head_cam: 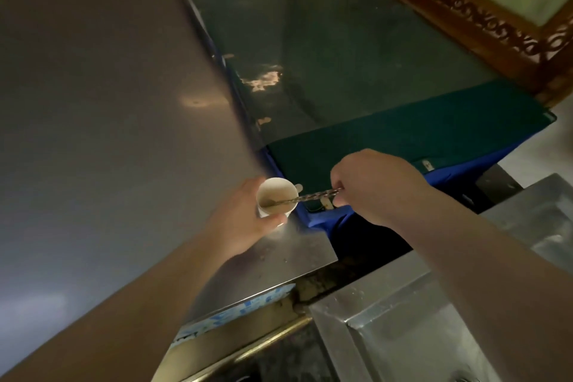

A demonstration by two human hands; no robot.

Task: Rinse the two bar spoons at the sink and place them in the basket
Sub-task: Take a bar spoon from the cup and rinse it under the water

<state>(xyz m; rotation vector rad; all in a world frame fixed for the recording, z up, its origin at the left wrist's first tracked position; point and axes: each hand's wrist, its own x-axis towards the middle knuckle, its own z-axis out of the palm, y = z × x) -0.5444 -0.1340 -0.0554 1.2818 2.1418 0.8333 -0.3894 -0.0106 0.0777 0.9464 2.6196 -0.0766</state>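
Note:
My left hand (245, 223) grips a small white paper cup (276, 195) from its left side, on the steel counter's right end. A twisted-stem bar spoon (313, 196) lies slanted with its bowl inside the cup and its stem running right. My right hand (375, 189) pinches the upper end of that stem. Whether a second spoon sits in the cup, I cannot tell. The steel sink (403, 329) is at the bottom right, below my right forearm. No basket is in sight.
The steel counter (108, 133) fills the left side. A dark green glass-topped surface (341, 56) with a blue edge runs behind the cup. A carved wooden frame (465, 9) stands at the top right. A dark gap separates counter and sink.

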